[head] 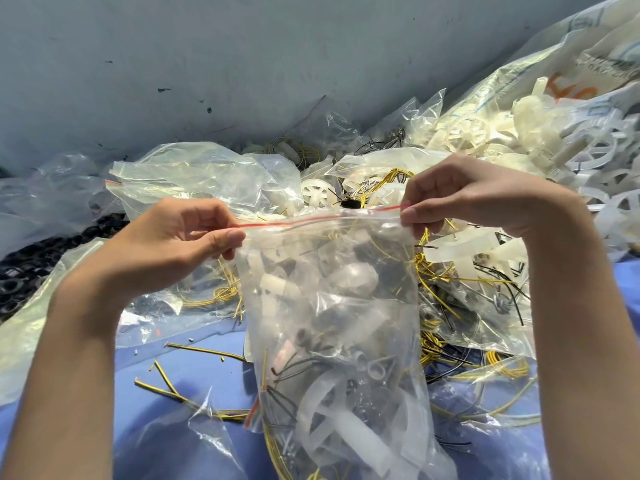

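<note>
Both hands are up on the zip bag, dead centre of the view. The left hand pinches the top corner at 9 o'clock and the right hand pinches the opposite corner at 3 o'clock, thumb against fingers on each side, with the red seal strip stretched between them. The bag hangs down from that strip towards 6 o'clock, over the blue cloth.

It looks like thin, clear film — soft, floppy and likely slick under the fingertips. The load of white plastic parts and wire ends inside seems light but lumpy, and it has sagged to the bottom. Stiff wire tips could poke through the film, so squeezing the belly is a poor idea. The best hold, I'd say, is right where the hands are: on the thicker seal band at the top, where the plastic has some body.

Loose yellow wires lie at 7 o'clock, and a heap of white wheels sits at 2 o'clock.
</note>
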Available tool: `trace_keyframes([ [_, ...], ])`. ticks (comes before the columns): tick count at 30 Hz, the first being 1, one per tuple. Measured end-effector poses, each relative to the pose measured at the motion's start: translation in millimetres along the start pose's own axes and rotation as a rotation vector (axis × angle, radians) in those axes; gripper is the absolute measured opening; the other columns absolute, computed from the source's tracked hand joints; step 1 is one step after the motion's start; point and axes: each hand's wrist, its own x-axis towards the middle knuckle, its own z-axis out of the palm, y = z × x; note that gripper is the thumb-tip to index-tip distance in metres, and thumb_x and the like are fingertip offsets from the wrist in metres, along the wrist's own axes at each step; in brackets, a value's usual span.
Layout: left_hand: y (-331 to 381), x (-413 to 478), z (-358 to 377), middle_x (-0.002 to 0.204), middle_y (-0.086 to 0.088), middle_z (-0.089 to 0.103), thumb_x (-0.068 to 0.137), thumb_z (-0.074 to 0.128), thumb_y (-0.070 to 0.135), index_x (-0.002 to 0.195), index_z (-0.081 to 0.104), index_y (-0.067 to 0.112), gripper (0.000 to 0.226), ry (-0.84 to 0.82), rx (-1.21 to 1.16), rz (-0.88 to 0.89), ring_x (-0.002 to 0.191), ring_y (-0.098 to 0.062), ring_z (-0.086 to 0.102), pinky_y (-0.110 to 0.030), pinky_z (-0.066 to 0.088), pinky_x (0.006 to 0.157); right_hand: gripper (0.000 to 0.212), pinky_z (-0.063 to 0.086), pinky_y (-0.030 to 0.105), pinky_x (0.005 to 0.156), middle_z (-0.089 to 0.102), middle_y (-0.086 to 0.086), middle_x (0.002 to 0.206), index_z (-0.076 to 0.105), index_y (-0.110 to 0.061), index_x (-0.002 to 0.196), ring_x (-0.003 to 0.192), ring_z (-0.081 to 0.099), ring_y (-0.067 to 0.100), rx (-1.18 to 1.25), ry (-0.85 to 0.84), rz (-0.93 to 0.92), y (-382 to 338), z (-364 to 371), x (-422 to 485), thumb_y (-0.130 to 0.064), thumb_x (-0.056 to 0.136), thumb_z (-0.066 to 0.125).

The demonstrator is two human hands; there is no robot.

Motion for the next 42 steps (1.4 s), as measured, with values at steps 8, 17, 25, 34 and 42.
trace_keyframes([
  [8, 4, 2, 7, 0.067, 0.002, 0.068, 0.074, 0.061, 0.036, 0.070, 0.071, 0.019, 0.020, -0.081, -0.015, -0.053, 0.062, -0.004, 0.059, -0.008, 0.043, 0.062, 0.025, 0.052, 0.016, 0.066, 0.073, 0.002, 0.075, 0.074, -0.012, 0.080, 0.069, 0.066, 0.008, -0.003, -0.061, 0.009, -3, 3, 3, -0.035, 0.072, 0.068],
  [17, 5, 3, 10, 0.062, 0.002, 0.065, 0.073, 0.063, 0.031, 0.070, 0.066, 0.013, 0.019, -0.045, -0.012, -0.041, 0.060, -0.004, 0.057, -0.008, 0.043, 0.061, 0.023, 0.053, 0.021, 0.070, 0.072, -0.001, 0.073, 0.073, -0.015, 0.078, 0.070, 0.066, 0.009, 0.003, -0.077, 0.002, 4, 2, 3, -0.035, 0.070, 0.068],
  [25, 1, 0, 4, 0.062, 0.001, 0.065, 0.072, 0.063, 0.030, 0.068, 0.067, 0.013, 0.018, -0.100, -0.062, -0.069, 0.060, -0.006, 0.058, -0.010, 0.045, 0.062, 0.016, 0.051, 0.016, 0.065, 0.073, 0.002, 0.075, 0.074, -0.020, 0.073, 0.069, 0.066, 0.010, 0.025, -0.070, 0.036, 7, -2, 0, -0.034, 0.071, 0.067],
  [34, 1, 2, 7, 0.065, 0.005, 0.066, 0.071, 0.070, 0.041, 0.069, 0.067, 0.023, 0.017, -0.052, 0.014, -0.049, 0.065, -0.002, 0.060, -0.013, 0.046, 0.070, 0.010, 0.051, 0.019, 0.067, 0.070, -0.001, 0.069, 0.071, -0.012, 0.075, 0.067, 0.063, 0.009, -0.028, -0.056, 0.016, 3, 4, 5, -0.016, 0.084, 0.066],
  [42, 4, 3, 9, 0.068, 0.007, 0.068, 0.072, 0.078, 0.035, 0.069, 0.070, 0.024, 0.013, -0.005, -0.011, -0.007, 0.070, -0.001, 0.062, -0.015, 0.048, 0.073, 0.010, 0.049, 0.014, 0.064, 0.071, 0.000, 0.070, 0.073, -0.012, 0.075, 0.064, 0.062, 0.006, 0.003, -0.009, -0.033, 2, 4, 6, -0.015, 0.083, 0.068],
])
